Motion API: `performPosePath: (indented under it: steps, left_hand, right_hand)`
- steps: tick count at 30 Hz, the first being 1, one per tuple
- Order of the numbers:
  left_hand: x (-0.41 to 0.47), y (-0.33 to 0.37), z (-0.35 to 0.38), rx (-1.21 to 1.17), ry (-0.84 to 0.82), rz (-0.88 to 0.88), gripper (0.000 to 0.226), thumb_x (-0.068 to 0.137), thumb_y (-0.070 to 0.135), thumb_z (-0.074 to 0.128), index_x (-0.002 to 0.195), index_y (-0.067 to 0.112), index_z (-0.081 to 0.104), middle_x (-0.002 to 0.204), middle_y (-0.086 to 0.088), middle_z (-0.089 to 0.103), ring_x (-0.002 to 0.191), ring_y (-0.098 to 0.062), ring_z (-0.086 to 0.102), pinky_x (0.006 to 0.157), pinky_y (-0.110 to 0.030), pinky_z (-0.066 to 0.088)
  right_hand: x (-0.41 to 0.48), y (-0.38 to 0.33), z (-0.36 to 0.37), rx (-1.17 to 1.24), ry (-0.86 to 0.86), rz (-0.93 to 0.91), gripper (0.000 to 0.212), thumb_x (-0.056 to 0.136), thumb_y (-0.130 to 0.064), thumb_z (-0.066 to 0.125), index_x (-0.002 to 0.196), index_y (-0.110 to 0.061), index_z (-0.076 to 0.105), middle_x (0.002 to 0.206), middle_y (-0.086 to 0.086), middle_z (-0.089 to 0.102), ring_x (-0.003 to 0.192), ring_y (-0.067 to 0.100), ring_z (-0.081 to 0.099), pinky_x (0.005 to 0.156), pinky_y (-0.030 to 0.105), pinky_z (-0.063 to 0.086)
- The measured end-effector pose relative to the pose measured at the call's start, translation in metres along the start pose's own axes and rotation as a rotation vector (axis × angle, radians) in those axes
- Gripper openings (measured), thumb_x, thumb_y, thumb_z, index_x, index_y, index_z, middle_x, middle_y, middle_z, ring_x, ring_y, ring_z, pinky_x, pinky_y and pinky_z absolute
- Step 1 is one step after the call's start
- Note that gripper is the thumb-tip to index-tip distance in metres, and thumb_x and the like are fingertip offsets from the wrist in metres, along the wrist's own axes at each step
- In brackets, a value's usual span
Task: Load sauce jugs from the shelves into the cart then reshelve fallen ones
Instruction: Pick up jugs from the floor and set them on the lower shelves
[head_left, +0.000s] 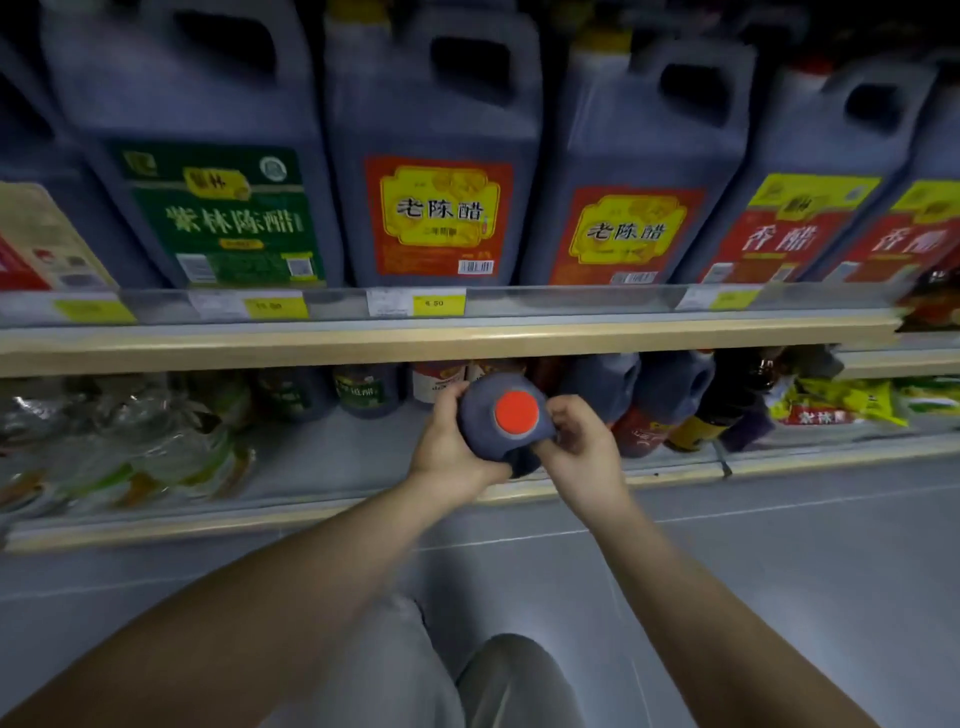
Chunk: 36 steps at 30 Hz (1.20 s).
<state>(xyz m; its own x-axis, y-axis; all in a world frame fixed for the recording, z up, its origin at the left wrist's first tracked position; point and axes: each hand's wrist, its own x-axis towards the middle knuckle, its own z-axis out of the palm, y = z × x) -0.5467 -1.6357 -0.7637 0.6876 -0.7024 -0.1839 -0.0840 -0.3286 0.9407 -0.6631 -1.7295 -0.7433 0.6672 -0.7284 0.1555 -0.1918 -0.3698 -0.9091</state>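
Yellow price tags (435, 303) line the upper shelf edge (447, 338); clear bottles (104, 436) and yellow packets (841, 402) sit below.

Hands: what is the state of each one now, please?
Left hand: closed on the red-capped jug.
Right hand: closed on the same jug.

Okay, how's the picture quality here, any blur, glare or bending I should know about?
Head view: dim overall, top right corner almost black. Wide-angle bending tilts the upper-shelf jugs outward. The far right edge is smeared. Clear bags on the lower shelf glint and look soft. The red-capped jug between left hand and right hand is fairly sharp.
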Motion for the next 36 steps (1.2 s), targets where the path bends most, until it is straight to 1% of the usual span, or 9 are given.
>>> performPosePath:
  steps: [8,11,17,20,22,27,30,34,36]
  left_hand:
    - [0.066,-0.049,0.033,0.093,-0.005,0.008,0.105,0.042,0.017,0.084,0.135,0.015,0.035,0.129,-0.006,0.051,0.116,-0.021,0.053,0.088,-0.025,0.043]
    - [0.08,-0.058,0.041,0.115,-0.019,-0.038,0.099,0.049,0.007,0.087,0.133,0.014,0.035,0.128,-0.007,0.051,0.113,-0.019,0.052,0.084,-0.025,0.041]
    - [0.092,-0.067,0.055,0.122,-0.022,-0.114,0.098,0.052,0.01,0.086,0.136,0.018,0.037,0.125,-0.001,0.052,0.105,-0.014,0.051,0.081,-0.025,0.042]
    - [0.106,-0.059,0.054,0.134,0.01,-0.133,0.093,0.054,0.014,0.087,0.135,0.018,0.041,0.129,-0.002,0.055,0.107,-0.015,0.053,0.083,-0.026,0.044]
    - [0.117,-0.055,0.055,0.169,0.027,-0.147,0.095,0.051,0.024,0.088,0.135,0.02,0.042,0.133,-0.002,0.055,0.115,-0.02,0.055,0.09,-0.031,0.047]
    - [0.124,-0.052,0.063,0.175,0.066,-0.212,0.1,0.048,0.03,0.089,0.135,0.019,0.041,0.128,0.001,0.054,0.114,-0.018,0.054,0.085,-0.026,0.045]
    - [0.121,-0.05,0.071,0.118,0.068,-0.251,0.097,0.056,0.022,0.087,0.138,0.016,0.035,0.116,0.007,0.044,0.109,-0.012,0.048,0.082,-0.022,0.041]
    - [0.118,-0.041,0.084,0.073,0.045,-0.283,0.114,0.028,0.043,0.08,0.132,0.026,0.034,0.127,0.003,0.053,0.11,-0.019,0.057,0.083,-0.04,0.056]
    - [0.119,-0.039,0.088,0.099,0.028,-0.282,0.119,0.023,0.049,0.074,0.133,0.026,0.033,0.131,-0.001,0.051,0.113,-0.02,0.056,0.085,-0.041,0.057]
  right_hand:
    - [0.036,0.083,0.016,0.037,0.043,0.023,0.038,0.074,0.011,0.058,0.081,-0.026,0.053,0.079,-0.003,0.059,0.079,0.013,0.054,0.072,0.028,0.044]
    - [0.046,0.102,0.02,0.053,0.067,0.058,0.033,0.073,0.011,0.056,0.082,-0.021,0.053,0.08,0.001,0.059,0.079,0.016,0.055,0.072,0.033,0.045]
    - [0.048,0.124,0.027,0.124,0.141,0.165,0.036,0.077,0.008,0.056,0.084,-0.027,0.055,0.089,0.005,0.062,0.087,0.019,0.058,0.079,0.035,0.048]
    - [0.062,0.128,0.028,0.031,0.208,0.166,0.034,0.081,0.001,0.06,0.111,-0.016,0.063,0.111,0.009,0.056,0.1,0.011,0.052,0.094,0.016,0.042]
    - [0.066,0.132,0.03,-0.036,0.241,0.192,0.042,0.084,0.005,0.056,0.123,-0.009,0.058,0.115,0.005,0.046,0.101,0.008,0.047,0.091,0.006,0.036]
    - [0.049,0.151,0.047,0.006,0.227,0.243,0.042,0.077,0.012,0.043,0.112,-0.007,0.056,0.11,0.009,0.059,0.108,0.025,0.055,0.097,0.035,0.045]
    - [0.044,0.161,0.044,-0.131,0.137,0.208,0.051,0.071,-0.004,0.038,0.116,-0.002,0.062,0.116,0.013,0.063,0.112,0.028,0.054,0.1,0.035,0.042]
    - [0.043,0.168,0.031,-0.136,0.111,0.241,0.056,0.072,-0.012,0.036,0.121,-0.001,0.061,0.122,0.014,0.062,0.118,0.027,0.054,0.103,0.039,0.042]
    - [0.044,0.171,0.025,-0.173,0.113,0.224,0.052,0.076,-0.012,0.037,0.12,-0.002,0.062,0.12,0.013,0.063,0.116,0.027,0.055,0.101,0.039,0.044]
